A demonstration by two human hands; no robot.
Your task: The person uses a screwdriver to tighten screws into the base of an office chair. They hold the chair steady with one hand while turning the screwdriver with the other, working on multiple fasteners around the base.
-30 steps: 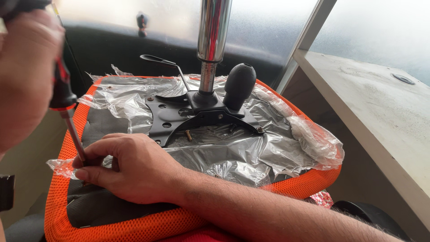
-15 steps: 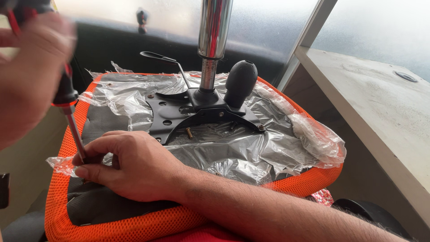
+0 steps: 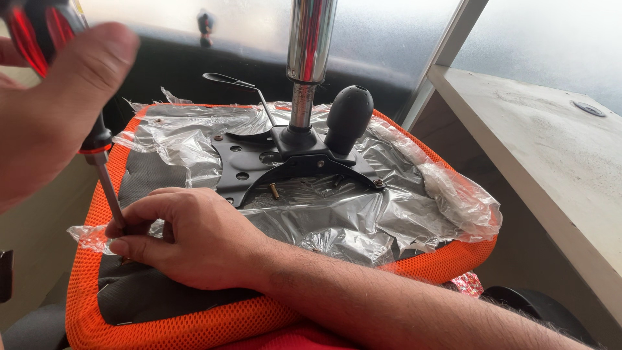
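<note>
The left hand (image 3: pixel 45 110) is closed around a red-black screwdriver (image 3: pixel 78 104) at the near left of the upturned orange chair seat (image 3: pixel 453 256), the right hand (image 3: pixel 188 236) pinches its shaft low, probably steadying the hidden tip, while crumpled plastic wrap (image 3: pixel 389 207) surrounds the black mounting plate (image 3: pixel 285 162) and chrome column (image 3: pixel 310 45) beyond.

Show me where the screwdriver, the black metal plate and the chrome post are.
screwdriver (image 3: pixel 107 188): head view, on the bare metal shaft just below the handle.
black metal plate (image 3: pixel 241 162): head view, on the flat left wing with the round holes.
chrome post (image 3: pixel 311 39): head view, on the shiny upper tube.
</note>
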